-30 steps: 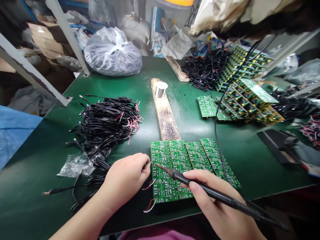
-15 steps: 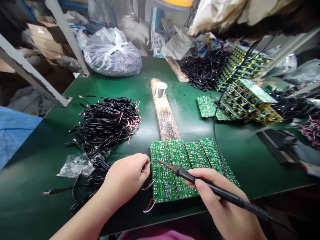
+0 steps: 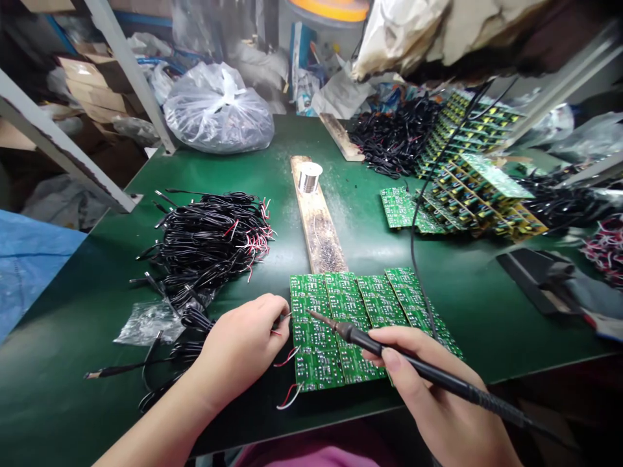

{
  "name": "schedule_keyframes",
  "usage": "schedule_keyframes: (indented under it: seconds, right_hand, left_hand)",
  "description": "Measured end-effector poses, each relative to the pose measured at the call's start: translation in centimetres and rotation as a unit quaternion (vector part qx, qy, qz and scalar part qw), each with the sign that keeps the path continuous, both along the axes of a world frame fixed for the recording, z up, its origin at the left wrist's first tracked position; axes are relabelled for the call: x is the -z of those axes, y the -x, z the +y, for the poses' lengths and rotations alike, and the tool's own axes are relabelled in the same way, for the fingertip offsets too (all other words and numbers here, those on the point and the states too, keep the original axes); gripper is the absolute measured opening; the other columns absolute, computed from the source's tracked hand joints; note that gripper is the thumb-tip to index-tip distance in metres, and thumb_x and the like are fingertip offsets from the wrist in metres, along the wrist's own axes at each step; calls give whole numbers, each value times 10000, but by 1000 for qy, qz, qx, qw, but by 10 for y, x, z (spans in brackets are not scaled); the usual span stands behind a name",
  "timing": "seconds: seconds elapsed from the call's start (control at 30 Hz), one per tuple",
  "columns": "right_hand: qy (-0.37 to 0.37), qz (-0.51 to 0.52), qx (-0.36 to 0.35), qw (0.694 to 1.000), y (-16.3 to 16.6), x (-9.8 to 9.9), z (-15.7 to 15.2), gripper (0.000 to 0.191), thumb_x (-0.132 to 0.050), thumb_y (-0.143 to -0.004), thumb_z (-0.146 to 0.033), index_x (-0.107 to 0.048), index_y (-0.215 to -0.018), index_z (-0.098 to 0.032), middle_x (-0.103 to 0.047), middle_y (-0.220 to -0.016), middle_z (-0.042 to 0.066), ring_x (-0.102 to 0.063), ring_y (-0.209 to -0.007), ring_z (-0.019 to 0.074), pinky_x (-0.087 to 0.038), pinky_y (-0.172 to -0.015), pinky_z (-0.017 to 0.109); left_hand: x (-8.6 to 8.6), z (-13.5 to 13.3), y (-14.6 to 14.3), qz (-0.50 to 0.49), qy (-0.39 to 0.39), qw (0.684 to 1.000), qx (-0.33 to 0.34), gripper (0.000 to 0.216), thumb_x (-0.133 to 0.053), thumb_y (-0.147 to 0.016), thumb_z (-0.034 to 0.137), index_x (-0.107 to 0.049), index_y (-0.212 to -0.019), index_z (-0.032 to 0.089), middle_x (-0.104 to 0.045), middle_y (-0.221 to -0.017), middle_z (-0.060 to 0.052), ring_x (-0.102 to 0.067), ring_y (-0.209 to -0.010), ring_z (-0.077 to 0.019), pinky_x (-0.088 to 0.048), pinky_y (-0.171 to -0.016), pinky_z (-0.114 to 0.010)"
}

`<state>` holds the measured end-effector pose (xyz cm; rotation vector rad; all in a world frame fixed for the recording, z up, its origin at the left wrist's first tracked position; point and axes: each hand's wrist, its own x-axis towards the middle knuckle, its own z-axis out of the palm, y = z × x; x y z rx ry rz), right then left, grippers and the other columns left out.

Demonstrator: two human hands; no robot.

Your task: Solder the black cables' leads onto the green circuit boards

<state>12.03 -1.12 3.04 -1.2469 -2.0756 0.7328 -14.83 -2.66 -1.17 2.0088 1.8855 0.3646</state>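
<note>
My left hand (image 3: 241, 347) is closed in a pinch on a thin red and white wire (image 3: 279, 322) at the left edge of a row of green circuit boards (image 3: 350, 324). My right hand (image 3: 433, 402) grips a black soldering iron (image 3: 413, 366) like a pen, its tip resting over the leftmost board close to the held wire. Two more red and white wire ends (image 3: 288, 393) stick out from the boards' left side.
A pile of black cables (image 3: 209, 237) lies left on the green table (image 3: 87, 285). A burnt wooden strip (image 3: 318, 224) carries a solder spool (image 3: 309, 176). Stacked boards (image 3: 474, 191) and more cables (image 3: 394, 136) sit back right, a plastic bag (image 3: 219, 110) behind.
The soldering iron's tip has shifted slightly right and up along the board. The left hand has kept its pinch at the board's edge. The view tilted a little.
</note>
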Motion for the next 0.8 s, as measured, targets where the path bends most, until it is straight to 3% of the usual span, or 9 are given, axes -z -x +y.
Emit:
schedule_keyframes:
  seconds: [0.2, 0.5, 0.8]
  right_hand:
    - [13, 16, -1, 1000, -5, 0, 0, 160, -573, -986, -253, -665, -1103, -311, -763, -926, -34, -750, -802, 128, -608, -684, 199]
    - [55, 47, 6, 997, 1, 5, 5, 139, -562, -1001, -278, -682, -1072, -289, -761, -907, -19, -758, -784, 134, -624, -676, 209]
    - [161, 83, 42, 983, 5, 11, 7, 186, -545, -1021, -380, -690, -1055, -268, -766, -864, 7, -764, -762, 155, -635, -664, 233]
  left_hand:
    - [-4, -10, 0, -25, -12, 999, 22, 178, -475, -1032, 271, -645, -981, 257, -623, -1013, 2, -616, -858, -149, -461, -745, -280]
    - [12, -8, -19, 113, -94, 989, 23, 229, -432, -1039, 228, -624, -915, 211, -586, -911, -31, -575, -808, -183, -446, -719, -337]
    - [14, -9, -17, 112, -89, 989, 33, 201, -454, -1028, 222, -619, -915, 221, -590, -908, -31, -559, -779, -177, -430, -706, -338]
